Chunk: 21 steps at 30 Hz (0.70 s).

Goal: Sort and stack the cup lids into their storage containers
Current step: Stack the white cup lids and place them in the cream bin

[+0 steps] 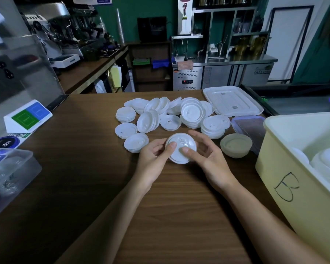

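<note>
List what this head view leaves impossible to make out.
- Yellow bin marked B: cut off by the right and bottom edges; its lid count is hidden by its wall.
- Lid held by left hand and right hand: underside hidden, so one lid or several is unclear.
- Clear container: contents blurred, cut by the left edge.

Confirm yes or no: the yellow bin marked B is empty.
No: the yellow bin marked B already holds stacked white lids visible over its rim.

Both hands, left (pixel 154 159) and right (pixel 208 159), hold a white lid (pixel 180 149) above the wooden counter (pixel 84 168), near the lid pile (pixel 170 115).
</note>
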Each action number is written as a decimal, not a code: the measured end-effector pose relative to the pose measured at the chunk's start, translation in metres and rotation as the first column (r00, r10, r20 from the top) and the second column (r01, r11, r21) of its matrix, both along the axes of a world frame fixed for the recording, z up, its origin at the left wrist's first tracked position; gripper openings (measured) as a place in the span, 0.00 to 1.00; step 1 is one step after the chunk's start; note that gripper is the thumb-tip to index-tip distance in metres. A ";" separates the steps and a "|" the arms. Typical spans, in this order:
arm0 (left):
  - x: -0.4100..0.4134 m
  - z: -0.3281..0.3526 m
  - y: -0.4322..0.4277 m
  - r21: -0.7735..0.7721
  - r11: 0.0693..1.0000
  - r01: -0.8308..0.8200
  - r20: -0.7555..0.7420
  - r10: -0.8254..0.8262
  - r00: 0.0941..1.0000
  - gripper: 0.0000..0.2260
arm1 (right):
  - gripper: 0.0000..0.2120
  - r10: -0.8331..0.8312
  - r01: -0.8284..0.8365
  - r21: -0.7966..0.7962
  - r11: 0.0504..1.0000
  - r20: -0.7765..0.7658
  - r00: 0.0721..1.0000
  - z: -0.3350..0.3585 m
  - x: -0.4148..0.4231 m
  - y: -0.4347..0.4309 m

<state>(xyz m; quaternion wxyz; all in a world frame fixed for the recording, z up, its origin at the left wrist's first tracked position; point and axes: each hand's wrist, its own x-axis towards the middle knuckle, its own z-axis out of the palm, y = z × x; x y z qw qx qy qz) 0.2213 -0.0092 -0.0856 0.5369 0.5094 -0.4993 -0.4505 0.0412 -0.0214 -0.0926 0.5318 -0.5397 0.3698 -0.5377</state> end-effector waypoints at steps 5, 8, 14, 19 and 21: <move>0.016 -0.006 -0.003 -0.222 0.975 0.007 0.581 0.126 0.804 0.19 | 0.22 -0.023 0.023 0.006 1.000 -0.046 0.999 -0.003 -0.002 -0.002; 0.034 -0.004 -0.008 -0.491 0.865 -0.103 0.651 0.443 0.617 0.10 | 0.20 -0.060 0.060 0.007 0.998 -0.041 0.997 -0.003 -0.002 -0.003; 0.056 -0.012 -0.016 -0.325 0.928 -0.184 0.876 0.368 0.311 0.08 | 0.21 -0.106 0.107 0.024 0.994 -0.032 0.994 -0.002 -0.004 -0.004; 0.040 -0.008 -0.010 -0.295 0.952 -0.086 0.866 0.304 0.398 0.03 | 0.21 -0.159 0.161 0.022 0.987 -0.050 0.986 -0.001 -0.013 -0.011; 0.035 -0.007 -0.009 -0.283 0.955 -0.086 0.827 0.288 0.482 0.04 | 0.21 -0.180 0.182 0.016 0.983 -0.061 0.982 -0.002 -0.013 -0.011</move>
